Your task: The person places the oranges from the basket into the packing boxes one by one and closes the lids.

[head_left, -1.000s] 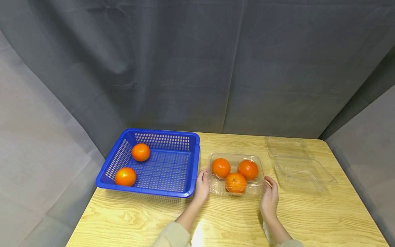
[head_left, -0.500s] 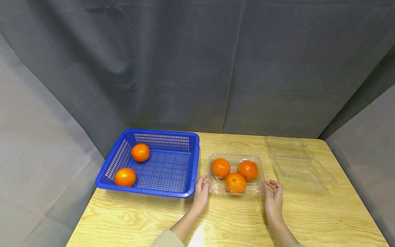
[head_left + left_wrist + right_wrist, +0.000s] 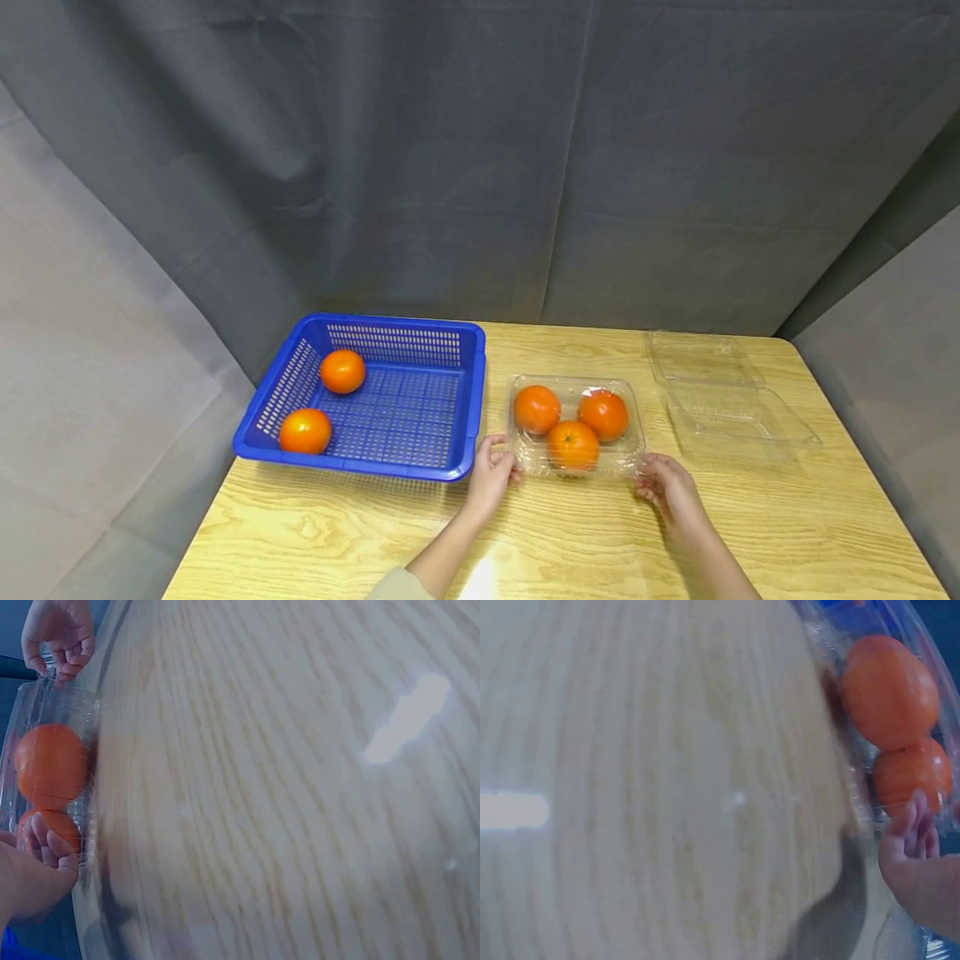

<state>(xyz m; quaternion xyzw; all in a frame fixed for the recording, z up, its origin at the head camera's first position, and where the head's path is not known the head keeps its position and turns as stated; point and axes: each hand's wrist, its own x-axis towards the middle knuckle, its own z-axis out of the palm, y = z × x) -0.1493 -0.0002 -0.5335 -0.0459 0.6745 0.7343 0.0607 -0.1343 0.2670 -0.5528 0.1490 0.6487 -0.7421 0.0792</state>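
A transparent plastic clamshell container [image 3: 622, 460] stands on the table with its lid down over three oranges [image 3: 573, 446]. At its near left corner, my left hand [image 3: 491, 482] pinches the rim with bent fingers. My right hand [image 3: 672, 493] pinches the near right corner between thumb and fingers. The left wrist view has both hands at the container's two ends, the right hand [image 3: 60, 634] at the top and the left hand [image 3: 37, 874] below. In the right wrist view, the right hand [image 3: 922, 862] overlaps the container beside an orange [image 3: 891, 694].
Left of the container stands a blue plastic basket [image 3: 471, 400] with two oranges [image 3: 342, 371] in its left part. A second transparent clamshell [image 3: 720, 408] lies open at the right. The wooden table [image 3: 795, 525] ends against a grey curtain [image 3: 480, 167].
Both hands have slid from the container's sides toward me, to its near corners, and their fingers have bent more. The container has barely moved; basket and second clamshell are still.
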